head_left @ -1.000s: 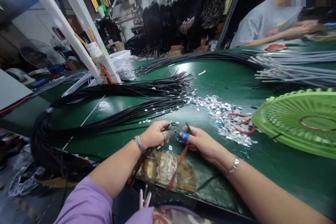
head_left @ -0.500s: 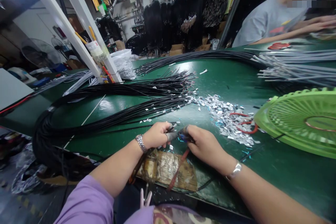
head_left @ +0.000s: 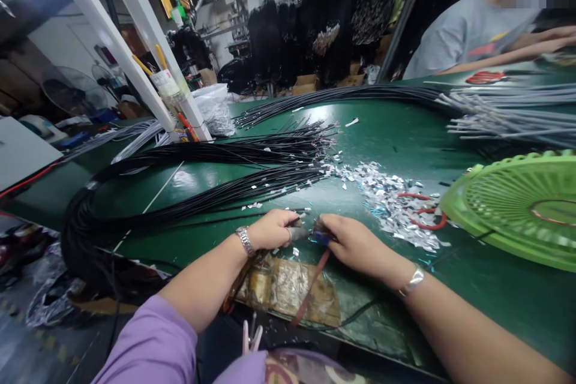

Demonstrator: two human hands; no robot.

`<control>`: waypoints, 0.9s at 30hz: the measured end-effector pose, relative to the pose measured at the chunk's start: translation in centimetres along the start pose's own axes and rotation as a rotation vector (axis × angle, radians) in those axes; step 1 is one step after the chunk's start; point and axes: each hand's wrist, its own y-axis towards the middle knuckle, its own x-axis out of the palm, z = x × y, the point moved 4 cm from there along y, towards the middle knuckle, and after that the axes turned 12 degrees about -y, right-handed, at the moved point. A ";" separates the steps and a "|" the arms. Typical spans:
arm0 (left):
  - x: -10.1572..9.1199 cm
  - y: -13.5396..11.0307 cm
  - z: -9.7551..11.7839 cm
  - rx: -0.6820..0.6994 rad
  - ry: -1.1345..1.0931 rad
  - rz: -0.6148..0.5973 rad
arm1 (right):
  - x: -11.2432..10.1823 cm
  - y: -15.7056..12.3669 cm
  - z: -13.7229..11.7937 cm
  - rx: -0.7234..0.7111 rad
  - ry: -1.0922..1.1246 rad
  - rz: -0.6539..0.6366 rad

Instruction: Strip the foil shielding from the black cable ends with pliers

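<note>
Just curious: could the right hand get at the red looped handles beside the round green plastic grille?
Probably yes: only small, loose silvery scraps seem to lie between the right hand and the red looped handles.

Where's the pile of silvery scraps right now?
In the head view, the silvery scraps lie right of centre on the green table, beyond the right hand, beside the black cable ends.

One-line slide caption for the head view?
Left hand and right hand close together over a green table, near black cables and silvery scraps.
</note>
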 end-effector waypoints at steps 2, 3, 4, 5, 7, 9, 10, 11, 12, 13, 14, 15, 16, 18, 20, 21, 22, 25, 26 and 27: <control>0.0 0.0 0.1 -0.012 0.011 0.038 | -1.0 0.1 0.9 0.031 -0.196 0.040; -0.1 -0.1 0.2 -0.031 -0.024 0.053 | -1.4 0.1 1.5 0.053 -0.238 0.053; -0.2 -0.3 0.2 -0.050 -0.077 0.075 | -1.9 0.1 2.2 0.083 -0.252 0.080; -0.4 -0.5 0.3 -0.062 -0.133 0.101 | -2.3 0.1 2.8 0.122 -0.237 0.116; -0.8 -0.8 0.5 -0.060 -0.226 0.146 | -2.9 0.1 3.9 0.183 -0.119 0.191; -1.0 -0.9 0.6 -0.049 -0.261 0.150 | -2.8 0.1 4.1 0.194 0.038 0.218; -0.9 -0.9 0.6 -0.054 -0.263 0.141 | -2.5 0.2 3.8 0.183 0.106 0.215; -0.8 -0.9 0.6 -0.064 -0.261 0.129 | -2.1 0.2 3.3 0.164 0.164 0.201; -0.7 -0.8 0.5 -0.075 -0.258 0.122 | -1.6 0.1 2.7 0.142 0.207 0.193; -0.6 -0.8 0.5 -0.082 -0.255 0.119 | -1.3 0.1 2.0 0.119 0.237 0.184; -0.5 -0.7 0.4 -0.086 -0.250 0.117 | -0.9 0.0 1.4 0.096 0.257 0.175; -0.4 -0.7 0.4 -0.088 -0.243 0.111 | -0.6 0.0 0.8 0.076 0.267 0.166; -0.3 -0.7 0.4 -0.087 -0.231 0.100 | -0.4 -0.1 0.3 0.061 0.265 0.158; -0.1 -0.6 0.4 -0.072 -0.190 0.070 | -0.2 -0.2 -0.3 0.043 0.219 0.152; 0.0 -0.6 0.4 -0.039 -0.112 0.050 | -0.1 -0.4 -0.6 0.039 0.126 0.151; 0.1 -0.6 0.5 -0.013 -0.056 0.047 | 0.0 -0.4 -0.6 0.045 0.073 0.149; 0.2 -0.6 0.6 0.020 0.013 0.051 | 0.0 -0.5 -0.6 0.057 0.021 0.148; 0.6 -0.7 1.2 0.147 0.259 0.115 | -0.3 -0.4 -0.2 0.132 -0.055 0.189; 0.6 -0.8 1.5 0.193 0.324 0.151 | -0.5 -0.4 0.0 0.160 -0.025 0.210; 0.6 -0.9 1.8 0.228 0.361 0.181 | -0.6 -0.3 0.2 0.179 0.049 0.215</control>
